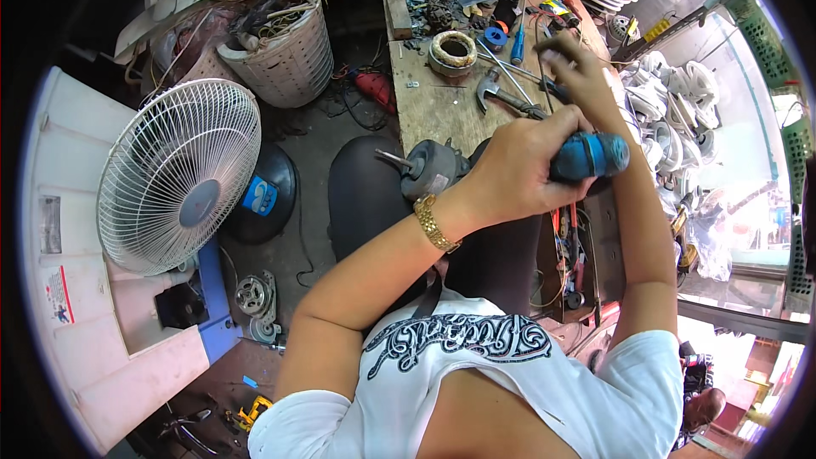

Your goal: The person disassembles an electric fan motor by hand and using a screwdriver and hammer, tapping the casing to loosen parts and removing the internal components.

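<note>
My left hand (535, 166) is closed around a blue cylindrical tool handle (595, 155), just right of a grey metal motor (433, 170) with a protruding shaft at my lap. My right hand (569, 68) is raised over the right side of the wooden bench (429, 110), its fingers bent and blurred near a thin dark rod; I cannot tell whether they grip it. A hammer (489, 83) lies beside the hands, near a wound copper stator ring (453, 44), a blue screwdriver (518, 42) and a small blue spool (495, 36).
A standing fan (153, 161) is at left, below a white perforated basket (297, 68) of wires. A red object (370, 89) lies among cables beside the bench. A toolbox (552, 272) sits right of my legs. Piled white parts (671, 110) line the right; another person (704, 404) is at lower right.
</note>
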The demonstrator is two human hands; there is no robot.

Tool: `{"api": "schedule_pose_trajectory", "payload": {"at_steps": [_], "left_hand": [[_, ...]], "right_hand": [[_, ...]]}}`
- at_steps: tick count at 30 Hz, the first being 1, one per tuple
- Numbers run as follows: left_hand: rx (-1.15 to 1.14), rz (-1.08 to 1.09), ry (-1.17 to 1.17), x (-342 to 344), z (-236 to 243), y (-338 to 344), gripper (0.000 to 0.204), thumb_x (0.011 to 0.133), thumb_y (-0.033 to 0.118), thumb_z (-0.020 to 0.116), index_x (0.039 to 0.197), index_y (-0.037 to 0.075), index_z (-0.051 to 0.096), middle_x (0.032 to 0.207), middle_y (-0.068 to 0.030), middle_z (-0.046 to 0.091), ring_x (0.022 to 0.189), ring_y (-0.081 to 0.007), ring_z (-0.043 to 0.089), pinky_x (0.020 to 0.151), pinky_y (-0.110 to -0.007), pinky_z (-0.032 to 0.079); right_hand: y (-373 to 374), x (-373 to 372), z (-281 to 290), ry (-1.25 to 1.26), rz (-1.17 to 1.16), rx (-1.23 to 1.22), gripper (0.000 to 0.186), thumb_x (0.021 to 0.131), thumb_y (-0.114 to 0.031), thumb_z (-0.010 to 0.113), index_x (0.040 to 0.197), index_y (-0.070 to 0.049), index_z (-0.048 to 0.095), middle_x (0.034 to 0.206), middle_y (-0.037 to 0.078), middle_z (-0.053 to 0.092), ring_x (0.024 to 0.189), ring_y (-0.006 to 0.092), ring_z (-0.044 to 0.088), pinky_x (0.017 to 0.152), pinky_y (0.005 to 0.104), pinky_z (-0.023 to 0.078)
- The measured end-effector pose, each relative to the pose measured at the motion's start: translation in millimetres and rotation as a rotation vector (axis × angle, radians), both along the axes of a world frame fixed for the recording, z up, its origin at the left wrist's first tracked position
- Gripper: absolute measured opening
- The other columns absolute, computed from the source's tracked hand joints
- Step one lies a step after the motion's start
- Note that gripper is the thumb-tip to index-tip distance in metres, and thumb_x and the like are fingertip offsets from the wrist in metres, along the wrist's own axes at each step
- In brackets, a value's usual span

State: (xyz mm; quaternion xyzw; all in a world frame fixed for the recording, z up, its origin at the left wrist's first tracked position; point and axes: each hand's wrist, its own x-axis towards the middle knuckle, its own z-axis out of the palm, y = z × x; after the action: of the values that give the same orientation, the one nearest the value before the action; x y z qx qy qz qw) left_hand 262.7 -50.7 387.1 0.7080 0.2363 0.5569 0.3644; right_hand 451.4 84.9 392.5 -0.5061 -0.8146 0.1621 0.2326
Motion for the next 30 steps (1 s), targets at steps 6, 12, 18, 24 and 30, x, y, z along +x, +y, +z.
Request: {"api": "schedule_pose_trajectory", "payload": {"at_steps": [6,12,18,24,30], "left_hand": [[0.019,0.154,0.042,14.9,-3.2,-8.8,0.035,0.072,0.012,0.084,0.099,0.007,0.062,0.084,-0.0179,0.07,0.08,-0.0408,0.069,0.065,-0.044,0.053],[0.029,0.163,0.045,14.6,-4.7,-10.4,0.036,0.072,0.014,0.084,0.099,0.009,0.061,0.079,-0.0156,0.069,0.076,-0.0388,0.07,0.063,-0.044,0.052],[-0.004,0.172,0.102,6.5,-4.2,-10.9,0.038,0.072,0.014,0.085,0.101,0.01,0.061,0.081,-0.0152,0.069,0.076,-0.0379,0.07,0.062,-0.043,0.052],[0.006,0.102,0.07,19.3,-2.3,-7.8,0.039,0.071,0.01,0.085,0.101,0.008,0.061,0.081,-0.0135,0.069,0.077,-0.038,0.069,0.064,-0.042,0.053],[-0.016,0.117,0.13,16.5,-3.7,-14.2,0.039,0.07,0.011,0.084,0.101,0.009,0.061,0.081,-0.0149,0.069,0.078,-0.0389,0.069,0.064,-0.043,0.053]], "right_hand": [[24.9,22.5,-157.6,-0.584,0.067,0.083,0.038,0.087,-0.026,0.074,0.119,-0.006,0.066,0.104,0.018,0.071,0.111,0.0402,0.059,0.092,0.0479,0.051],[7.5,29.9,-124.0,-0.384,-0.14,-0.113,0.033,0.096,-0.031,0.066,0.118,-0.007,0.066,0.092,0.015,0.073,0.084,0.0344,0.069,0.071,0.0435,0.051],[-99.5,91.9,82.0,0.303,-0.175,0.309,0.039,0.101,-0.027,0.06,0.127,0.002,0.063,0.102,0.014,0.068,0.091,0.021,0.065,0.085,0.0339,0.051],[-220.0,137.2,133.3,0.011,-0.151,0.296,0.038,0.097,-0.014,0.063,0.129,0.005,0.056,0.091,0.006,0.061,0.079,0.0121,0.056,0.075,0.023,0.048],[-234.5,139.9,171.5,0.426,0.081,0.214,0.043,0.099,-0.034,0.061,0.124,0.001,0.063,0.1,0.011,0.065,0.073,0.0217,0.06,0.069,0.0315,0.051]]}}
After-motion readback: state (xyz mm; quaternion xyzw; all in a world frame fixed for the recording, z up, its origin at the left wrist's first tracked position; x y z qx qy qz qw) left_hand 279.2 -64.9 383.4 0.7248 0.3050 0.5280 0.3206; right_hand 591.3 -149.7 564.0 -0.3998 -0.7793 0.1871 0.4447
